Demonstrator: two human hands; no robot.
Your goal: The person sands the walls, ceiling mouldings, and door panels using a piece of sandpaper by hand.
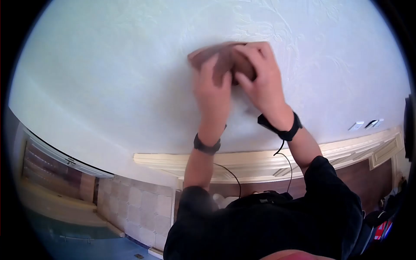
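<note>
A brown folded cloth [225, 54] is up against the pale, embossed wall [143, 82]. My left hand [212, 93] has its fingers curled onto the cloth's left and lower part, a little smeared by motion. From the right, my right hand [263, 80] grips the same cloth, with thumb and fingers bent round a bunched fold. Both hands are close together, and the palms are hidden. Each wrist wears a black band, and thin dark cables run down near the forearms.
Below the hands runs a cream moulded trim [242, 164] along the wall. White wall switches [356, 126] are at the right. Down at the left are a tiled surface [134, 206] and a brown framed opening [56, 167]. Dark items with a red patch [380, 229] stand lower right.
</note>
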